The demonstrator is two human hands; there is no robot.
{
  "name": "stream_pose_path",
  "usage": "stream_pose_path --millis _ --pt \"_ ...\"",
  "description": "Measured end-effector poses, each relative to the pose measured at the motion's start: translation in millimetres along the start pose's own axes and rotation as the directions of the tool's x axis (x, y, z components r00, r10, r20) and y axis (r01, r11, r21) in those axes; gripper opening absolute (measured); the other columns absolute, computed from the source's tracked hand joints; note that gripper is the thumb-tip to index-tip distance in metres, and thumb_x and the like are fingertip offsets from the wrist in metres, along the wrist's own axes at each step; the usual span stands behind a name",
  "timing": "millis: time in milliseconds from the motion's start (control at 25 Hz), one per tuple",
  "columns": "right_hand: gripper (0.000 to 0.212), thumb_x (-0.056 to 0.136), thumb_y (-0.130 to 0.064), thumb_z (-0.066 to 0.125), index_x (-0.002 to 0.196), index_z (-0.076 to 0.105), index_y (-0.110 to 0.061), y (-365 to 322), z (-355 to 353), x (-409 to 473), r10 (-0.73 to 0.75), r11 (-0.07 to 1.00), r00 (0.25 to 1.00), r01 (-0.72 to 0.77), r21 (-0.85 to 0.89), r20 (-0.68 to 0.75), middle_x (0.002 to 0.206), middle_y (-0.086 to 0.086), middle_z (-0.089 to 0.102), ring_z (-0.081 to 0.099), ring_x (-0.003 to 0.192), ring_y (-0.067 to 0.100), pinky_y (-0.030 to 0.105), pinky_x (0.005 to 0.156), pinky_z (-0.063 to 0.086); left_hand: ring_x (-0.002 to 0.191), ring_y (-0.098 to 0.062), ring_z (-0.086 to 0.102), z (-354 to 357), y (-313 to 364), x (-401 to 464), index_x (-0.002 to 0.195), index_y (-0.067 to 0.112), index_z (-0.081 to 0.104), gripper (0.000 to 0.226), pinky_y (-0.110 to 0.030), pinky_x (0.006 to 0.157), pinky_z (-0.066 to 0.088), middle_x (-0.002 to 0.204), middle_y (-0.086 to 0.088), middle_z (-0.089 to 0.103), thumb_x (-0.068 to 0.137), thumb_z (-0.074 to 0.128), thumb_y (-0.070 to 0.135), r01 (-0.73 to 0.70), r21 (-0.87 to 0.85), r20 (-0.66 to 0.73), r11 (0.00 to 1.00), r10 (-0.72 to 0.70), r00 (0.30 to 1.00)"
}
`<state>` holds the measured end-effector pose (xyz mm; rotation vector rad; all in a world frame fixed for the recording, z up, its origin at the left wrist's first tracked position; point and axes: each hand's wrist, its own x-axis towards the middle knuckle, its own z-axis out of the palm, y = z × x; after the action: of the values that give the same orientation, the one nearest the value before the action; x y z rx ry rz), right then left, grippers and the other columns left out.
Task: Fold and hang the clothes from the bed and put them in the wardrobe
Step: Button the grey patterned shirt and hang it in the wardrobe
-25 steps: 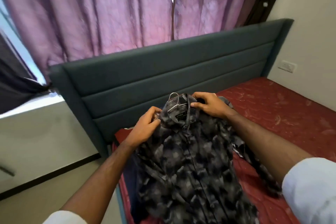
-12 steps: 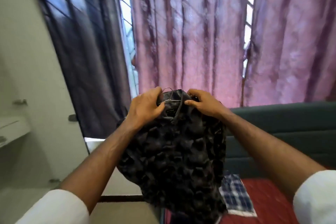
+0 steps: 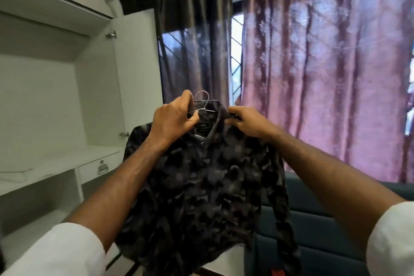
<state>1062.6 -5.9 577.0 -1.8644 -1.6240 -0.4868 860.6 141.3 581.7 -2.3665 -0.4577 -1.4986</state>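
A dark camouflage shirt (image 3: 208,190) hangs in the air in front of me on a thin metal hanger (image 3: 202,101), whose hook sticks up above the collar. My left hand (image 3: 173,120) grips the collar and the hanger on the left side. My right hand (image 3: 245,122) pinches the collar on the right side. The open white wardrobe (image 3: 58,101) stands to the left, its shelves visible.
The wardrobe door (image 3: 136,78) stands open beside a dark curtain (image 3: 190,36). Pink curtains (image 3: 324,78) cover the window on the right. The teal headboard (image 3: 313,231) of the bed is low at the right. A small drawer (image 3: 98,167) sits inside the wardrobe.
I have lifted the shirt on its hanger off the bed and turned left with it toward the wardrobe. Both hands have stayed at the collar.
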Motion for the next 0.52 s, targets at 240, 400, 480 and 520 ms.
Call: stream_pose_path --millis 240,400,480,520 --pt "0.014 0.098 -0.042 0.060 0.104 0.048 -0.044 -34 86 109 -0.001 0.998 0.998 -0.003 -0.063 -0.063 0.108 -0.011 0.070 0.063 0.108 0.024 0.038 0.076 0.043 0.073 -0.020 0.063 17 -165 4 0.117 0.032 0.047 0.033 -0.037 0.064 0.047 0.085 0.008 0.065 0.100 0.040 0.059 0.055 -0.177 0.151 0.983 -0.028 0.988" --pt "0.019 0.098 -0.046 0.058 0.105 0.056 -0.028 -49 108 187 0.017 0.998 0.998 -0.021 -0.067 -0.058 0.107 -0.011 0.069 0.061 0.107 0.023 0.040 0.078 0.045 0.096 -0.022 0.062 16 -266 22 0.113 0.031 0.051 0.027 -0.036 0.073 0.044 0.110 0.008 0.062 0.101 0.034 0.047 -0.030 -0.123 0.284 0.992 0.064 0.957" --pt "0.021 0.099 -0.046 0.058 0.100 0.056 -0.025 -61 105 221 0.005 0.998 0.998 -0.008 -0.068 -0.057 0.102 -0.011 0.067 0.060 0.103 0.022 0.040 0.077 0.044 0.095 -0.025 0.062 12 -298 39 0.111 0.029 0.050 0.019 -0.037 0.073 0.046 0.113 0.004 0.060 0.104 0.036 0.040 -0.063 -0.067 0.295 0.996 0.080 0.952" --pt "0.020 0.099 -0.046 0.058 0.098 0.056 -0.026 -68 104 235 -0.008 0.998 0.998 0.005 -0.057 -0.059 0.099 -0.012 0.066 0.060 0.102 0.021 0.039 0.075 0.042 0.092 -0.026 0.062 7 -311 48 0.109 0.027 0.050 0.015 -0.037 0.071 0.046 0.111 0.003 0.060 0.106 0.039 0.037 -0.081 -0.012 0.286 0.997 0.081 0.955"
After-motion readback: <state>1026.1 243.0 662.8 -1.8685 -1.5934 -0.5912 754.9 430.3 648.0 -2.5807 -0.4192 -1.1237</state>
